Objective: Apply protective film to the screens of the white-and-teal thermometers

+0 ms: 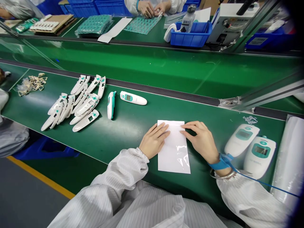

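Observation:
In front of me on the green bench lies a white sheet (172, 158) with a glossy clear film over it, which throws bright reflections near its lower right. A narrow strip runs across its top edge. My left hand (154, 139) lies flat on the sheet's left side, fingers stretched out. At the upper right edge my right hand (201, 139) touches the sheet with its fingertips; the thumb and forefinger are slightly apart. A blue wrist strap (219, 162) with a cord is around my right wrist. Beyond the sheet lie two white-and-teal handheld thermometers (133, 98), (111, 105).
Several white casing halves (85, 106) are heaped at the left, with small beige parts (38, 82) beyond. Two larger white devices (260, 156), small clear bits (250, 119) and a plastic roll (289, 158) lie right. A metal post (268, 91) slants there. A co-worker's hands (152, 8) work opposite.

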A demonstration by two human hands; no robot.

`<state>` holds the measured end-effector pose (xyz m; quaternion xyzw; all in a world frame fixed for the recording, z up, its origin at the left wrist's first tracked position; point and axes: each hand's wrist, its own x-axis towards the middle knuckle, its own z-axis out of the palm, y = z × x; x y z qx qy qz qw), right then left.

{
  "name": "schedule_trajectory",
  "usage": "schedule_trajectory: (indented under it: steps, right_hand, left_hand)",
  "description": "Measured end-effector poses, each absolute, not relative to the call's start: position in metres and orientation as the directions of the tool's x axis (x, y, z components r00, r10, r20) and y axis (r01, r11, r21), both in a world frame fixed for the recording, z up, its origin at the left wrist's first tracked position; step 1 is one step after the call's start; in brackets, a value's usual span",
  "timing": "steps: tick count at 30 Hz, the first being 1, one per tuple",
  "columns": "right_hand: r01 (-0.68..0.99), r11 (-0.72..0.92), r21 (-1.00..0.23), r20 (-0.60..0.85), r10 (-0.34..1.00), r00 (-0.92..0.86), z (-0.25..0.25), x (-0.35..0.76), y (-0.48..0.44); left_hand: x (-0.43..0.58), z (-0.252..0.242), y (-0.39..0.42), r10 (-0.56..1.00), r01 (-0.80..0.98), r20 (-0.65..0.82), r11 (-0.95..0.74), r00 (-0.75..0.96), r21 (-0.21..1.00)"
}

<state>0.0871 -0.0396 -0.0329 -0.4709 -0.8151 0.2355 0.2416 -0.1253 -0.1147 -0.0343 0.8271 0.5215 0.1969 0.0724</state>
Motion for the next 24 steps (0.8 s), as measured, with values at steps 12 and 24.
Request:
schedule_trajectory:
  steps: [12, 24]
  right_hand:
    - [0.637, 0.425, -0.644, 0.157, 0.888, -0.433, -0.032, 0.093, -0.038]
    - [0.626, 0.396, -0.672, 0.089, 0.882, -0.462, -0.024, 0.088, -0.028]
  left_hand:
    - [-0.098, -0.041, -0.096, 0.889, 0.818, 0.267, -0.45, 0.372, 0.358]
    - [-0.093, -0.037, -0.094, 0.924, 0.8, 0.228, -0.381, 0.308, 0.464]
